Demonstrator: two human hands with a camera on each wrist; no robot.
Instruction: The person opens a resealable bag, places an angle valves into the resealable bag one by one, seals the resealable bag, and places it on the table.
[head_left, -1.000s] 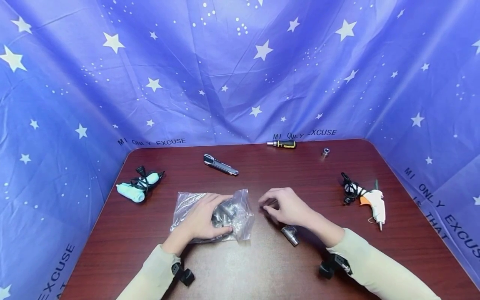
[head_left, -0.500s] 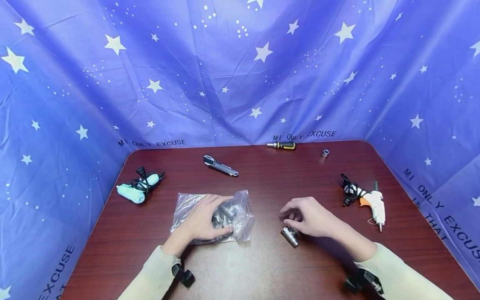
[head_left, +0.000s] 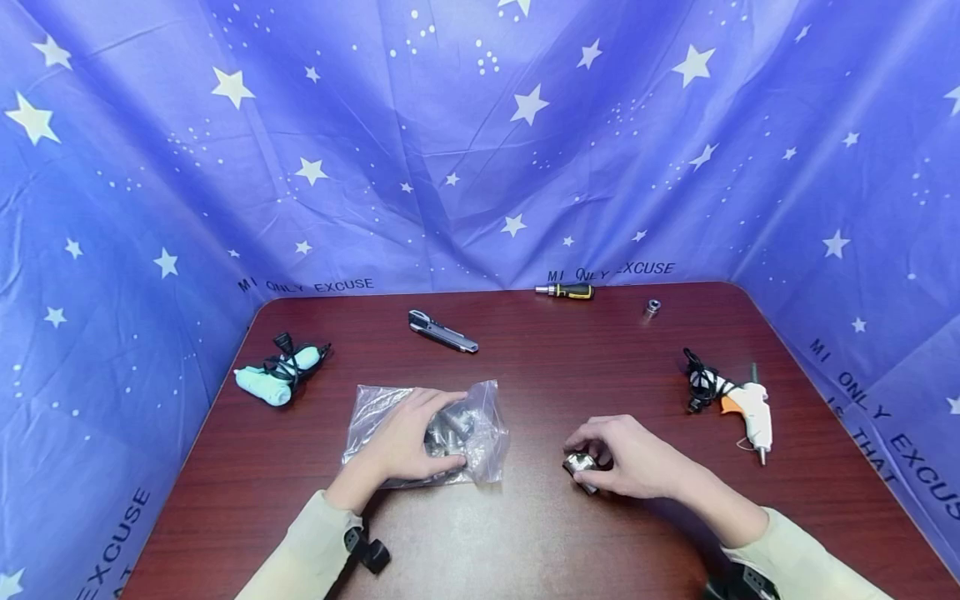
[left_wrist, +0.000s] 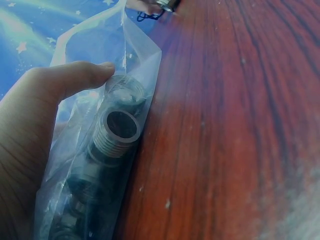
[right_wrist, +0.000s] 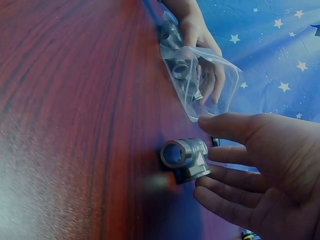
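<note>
My left hand (head_left: 401,442) lies over a clear plastic bag (head_left: 486,437), its fingers bent over the far side and its thumb on the near side. Through the film show several metal pipe fittings (left_wrist: 111,137), one with a threaded, open end. To the right, a single shiny pipe fitting (head_left: 580,463) rests on the table. My right hand (head_left: 630,458) is around it, thumb on the near side and fingers beyond. In the right wrist view the thumb and fingers are spread, with fingertips close beside the fitting (right_wrist: 198,161).
A utility knife (head_left: 442,332) lies behind the bag. A pale blue corded tool (head_left: 264,383) is at the left, and a white glue gun (head_left: 756,415) at the right. A yellow-black screwdriver (head_left: 573,291) and a small metal socket (head_left: 652,307) lie at the back, before a starry curtain (head_left: 480,167).
My right hand has moved right and toward me, from beside the bag to around the single fitting, with the thumb now overlapping it. My left hand and the bag have stayed put.
</note>
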